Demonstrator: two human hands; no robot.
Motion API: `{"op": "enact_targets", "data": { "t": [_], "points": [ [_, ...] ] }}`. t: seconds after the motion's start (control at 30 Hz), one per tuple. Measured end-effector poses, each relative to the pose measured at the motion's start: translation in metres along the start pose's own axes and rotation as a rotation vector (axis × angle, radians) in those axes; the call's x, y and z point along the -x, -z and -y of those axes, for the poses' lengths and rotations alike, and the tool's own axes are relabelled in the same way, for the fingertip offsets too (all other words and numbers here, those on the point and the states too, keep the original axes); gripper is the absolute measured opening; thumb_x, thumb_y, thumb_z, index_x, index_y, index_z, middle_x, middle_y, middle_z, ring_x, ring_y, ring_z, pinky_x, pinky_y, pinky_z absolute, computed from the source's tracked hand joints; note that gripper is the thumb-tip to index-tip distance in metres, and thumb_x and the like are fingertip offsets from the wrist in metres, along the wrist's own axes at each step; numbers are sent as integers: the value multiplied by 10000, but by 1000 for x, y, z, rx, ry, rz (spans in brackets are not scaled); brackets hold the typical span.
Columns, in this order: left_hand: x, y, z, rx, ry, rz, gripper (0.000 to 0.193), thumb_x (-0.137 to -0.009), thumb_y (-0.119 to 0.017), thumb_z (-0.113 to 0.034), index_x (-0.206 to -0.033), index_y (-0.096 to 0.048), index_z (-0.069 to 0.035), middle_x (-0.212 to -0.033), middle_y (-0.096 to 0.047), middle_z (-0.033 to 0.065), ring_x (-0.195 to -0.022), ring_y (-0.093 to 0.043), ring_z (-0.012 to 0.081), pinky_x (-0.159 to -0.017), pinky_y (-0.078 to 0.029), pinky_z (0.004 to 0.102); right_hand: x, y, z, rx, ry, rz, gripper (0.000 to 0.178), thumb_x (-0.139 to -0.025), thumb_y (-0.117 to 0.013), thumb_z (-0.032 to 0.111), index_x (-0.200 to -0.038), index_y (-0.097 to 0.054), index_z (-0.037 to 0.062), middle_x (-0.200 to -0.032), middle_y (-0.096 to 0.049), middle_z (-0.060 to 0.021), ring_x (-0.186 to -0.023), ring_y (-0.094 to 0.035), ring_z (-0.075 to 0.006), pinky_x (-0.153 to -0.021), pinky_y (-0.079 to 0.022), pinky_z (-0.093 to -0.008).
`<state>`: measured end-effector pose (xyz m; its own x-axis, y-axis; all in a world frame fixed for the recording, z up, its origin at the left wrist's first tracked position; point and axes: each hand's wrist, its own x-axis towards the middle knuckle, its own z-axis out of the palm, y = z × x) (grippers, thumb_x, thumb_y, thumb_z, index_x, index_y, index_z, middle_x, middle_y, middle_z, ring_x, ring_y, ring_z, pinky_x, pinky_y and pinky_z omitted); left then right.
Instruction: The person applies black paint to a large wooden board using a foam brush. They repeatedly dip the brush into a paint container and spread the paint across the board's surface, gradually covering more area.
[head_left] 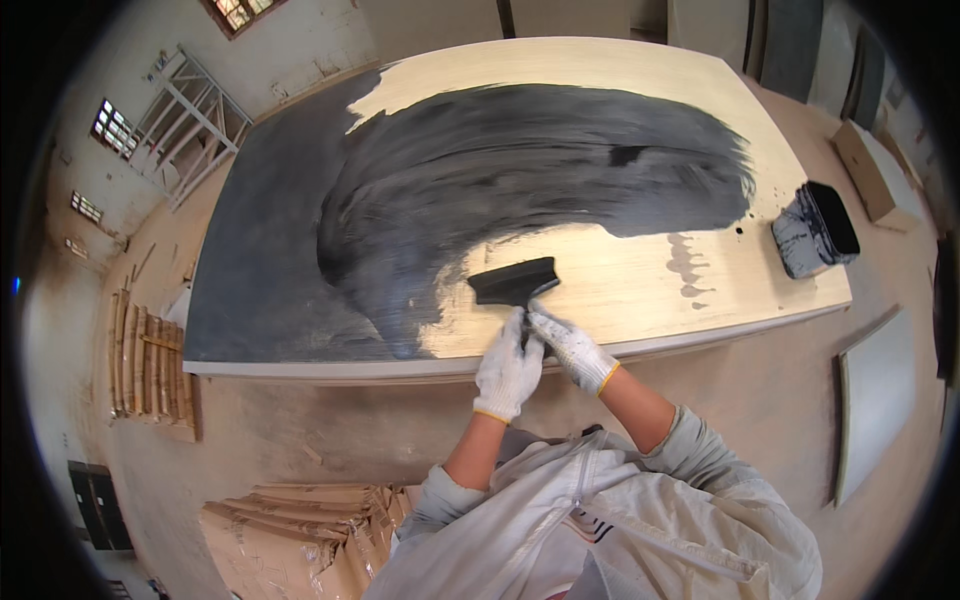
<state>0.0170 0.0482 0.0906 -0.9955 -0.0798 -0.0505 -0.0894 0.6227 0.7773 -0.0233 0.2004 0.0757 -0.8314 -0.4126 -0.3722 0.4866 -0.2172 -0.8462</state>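
Note:
A wide, flat brush [513, 283], its head coated in black, is over the near part of a large pale wooden board [600, 280]. My left hand [510, 372], in a white knitted glove with yellow trim, is closed around the handle. My right hand [571, 347], in a matching glove, grips the brush beside it, near the base of the head. The glove fingers show dark smudges. Wet black paint [540, 135] covers a broad curved band of the board, and its left end is dark. Whether the brush touches the surface I cannot tell.
A paint-smeared black tub [812, 230] stands on the board's right end, with grey drips [687, 270] nearby. Folded cardboard [290, 530] lies near me at left. Bundled wooden strips [150, 360] and a metal frame [195, 125] stand left; a grey panel [875, 405] is at right.

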Motion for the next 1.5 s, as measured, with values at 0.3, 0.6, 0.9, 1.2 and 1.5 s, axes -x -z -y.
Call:
{"op": "enact_targets", "data": {
  "t": [0.3, 0.6, 0.9, 1.2, 1.5],
  "points": [
    [-39, -28, -54, -754, 245, 96, 520, -976, -589, -228, -1478, -533, -100, -1343, -653, 293, -1164, -702, 456, -982, -560, 546, 97, 103, 13, 35, -32, 234, 553, -1120, -596, 287, -1581, -500, -3, -1478, -649, -170, -1340, -632, -233, -1130, -503, -361],
    [-159, -78, -114, -899, -106, 163, 374, -1012, -524, -263, -1294, -721, -117, -1280, -740, 205, -1207, -698, 412, -1015, -554, 509, 209, 261, -28, -209, 33, -168, 566, -1069, -661, 246, -1539, -527, -39, -1241, -763, -211, -1019, -762, -259, -860, -605, -356],
    [-204, -57, -151, -983, 48, 255, 375, -969, -561, -246, -1210, -797, -81, -1312, -723, 214, -1240, -696, 397, -1019, -569, 490, 294, 356, -85, -411, 11, -498, 606, -1034, -676, 234, -1530, -511, -74, -1194, -762, -236, -952, -767, -304, -818, -616, -404],
    [-146, 81, -17, -987, 605, 172, 423, -966, -568, -269, -1306, -754, -99, -1315, -721, 207, -1258, -673, 386, -1049, -546, 473, 295, 441, -44, -238, -26, -688, 586, -1037, -643, 196, -1533, -504, -82, -1136, -772, -233, -893, -767, -283, -763, -629, -381],
    [-156, 81, -50, -895, 478, 25, 444, -935, -697, -399, -1313, -772, -179, -1217, -759, 186, -1168, -712, 372, -1001, -562, 441, 251, 528, -2, -10, -130, -516, 518, -1045, -643, 216, -1470, -568, -71, -1100, -770, -254, -841, -770, -309, -702, -630, -380]
  ]
}}
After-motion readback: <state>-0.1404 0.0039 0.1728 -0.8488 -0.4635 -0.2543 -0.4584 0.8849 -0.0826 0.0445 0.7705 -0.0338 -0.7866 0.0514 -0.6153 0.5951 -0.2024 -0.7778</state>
